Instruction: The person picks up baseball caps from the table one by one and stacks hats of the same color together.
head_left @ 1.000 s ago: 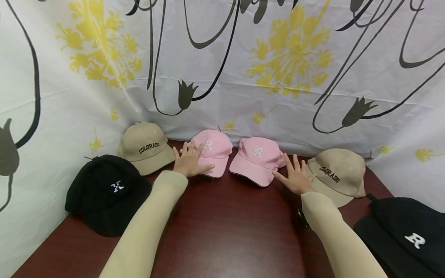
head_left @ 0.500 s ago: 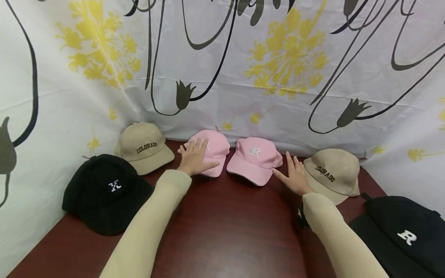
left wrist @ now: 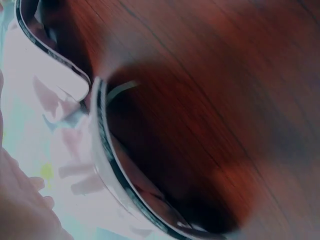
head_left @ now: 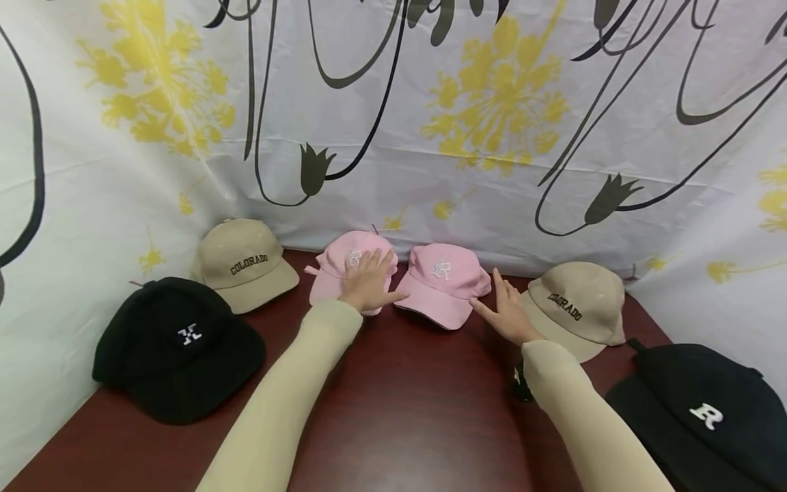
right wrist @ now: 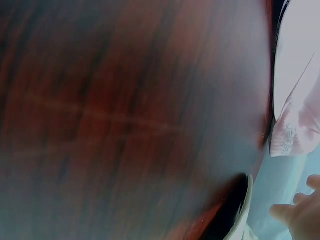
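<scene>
Two pink caps with a white letter stand side by side at the back. My left hand (head_left: pixel 367 281) is spread in front of the left pink cap (head_left: pixel 356 247), hiding part of its crown and brim; whether it touches cannot be told. Beside the right pink cap (head_left: pixel 444 273), my right hand (head_left: pixel 509 313) has its fingers extended, between that cap and the right beige cap (head_left: pixel 578 301). In the left wrist view the left hand (left wrist: pixel 25 200) shows near the pink brims. The right wrist view catches the right hand's fingers (right wrist: pixel 302 215) at its lower right. Neither hand holds anything.
A beige COLORADO cap (head_left: pixel 242 263) and a black cap (head_left: pixel 178 348) sit on the left. At the right lies a black cap with a white R (head_left: pixel 707 410). All rest on a dark red wooden table (head_left: pixel 412 424), backed by a patterned white curtain (head_left: pixel 381 137).
My left hand has shifted right across the front of the left pink cap. The right hand's fingers have drawn closer together. The head view has turned slightly right; the caps stay put.
</scene>
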The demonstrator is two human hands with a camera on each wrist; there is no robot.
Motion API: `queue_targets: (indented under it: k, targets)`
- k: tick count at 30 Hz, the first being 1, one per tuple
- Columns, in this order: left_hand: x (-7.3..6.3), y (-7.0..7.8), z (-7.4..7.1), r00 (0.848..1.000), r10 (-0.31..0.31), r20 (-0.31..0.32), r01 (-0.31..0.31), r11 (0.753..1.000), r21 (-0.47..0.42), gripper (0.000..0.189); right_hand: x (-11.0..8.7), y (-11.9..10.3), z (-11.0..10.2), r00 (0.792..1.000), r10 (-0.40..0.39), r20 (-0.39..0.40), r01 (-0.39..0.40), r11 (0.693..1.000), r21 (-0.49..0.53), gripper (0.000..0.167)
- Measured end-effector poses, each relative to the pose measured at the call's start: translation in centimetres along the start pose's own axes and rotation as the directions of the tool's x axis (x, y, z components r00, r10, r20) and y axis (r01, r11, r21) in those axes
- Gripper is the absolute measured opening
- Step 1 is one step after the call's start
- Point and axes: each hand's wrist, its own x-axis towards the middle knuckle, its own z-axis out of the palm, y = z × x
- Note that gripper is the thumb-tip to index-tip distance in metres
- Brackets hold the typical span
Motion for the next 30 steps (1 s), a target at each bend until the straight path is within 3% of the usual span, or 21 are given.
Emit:
queue_targets:
  k: [7, 15, 20, 30]
  targets:
    - [1.2, 2.3, 0.6, 0.998, 0.03, 0.055, -0.03, 1.0, -0.005, 0.097, 0.7, -0.1, 0.6, 1.0, -0.01, -0.004, 0.01, 0.999, 0.032, 0.09]
    - [2.6, 3.9, 1.9, 0.995, 0.068, 0.07, -0.063, 0.996, -0.066, 0.098, 1.3, -0.3, 1.1, 0.999, 0.032, 0.024, -0.033, 0.999, 0.036, 0.093]
    - [3.7, 4.4, 2.7, 0.994, 0.079, 0.072, -0.069, 0.988, -0.135, 0.097, 1.9, -0.3, 1.7, 0.998, 0.055, 0.019, -0.056, 0.997, 0.051, 0.096]
    - [5.4, 4.7, 4.1, 0.99, 0.061, 0.124, -0.015, 0.94, -0.341, 0.099, 2.9, 0.4, 2.9, 0.996, 0.092, -0.01, -0.091, 0.991, 0.1, 0.104]
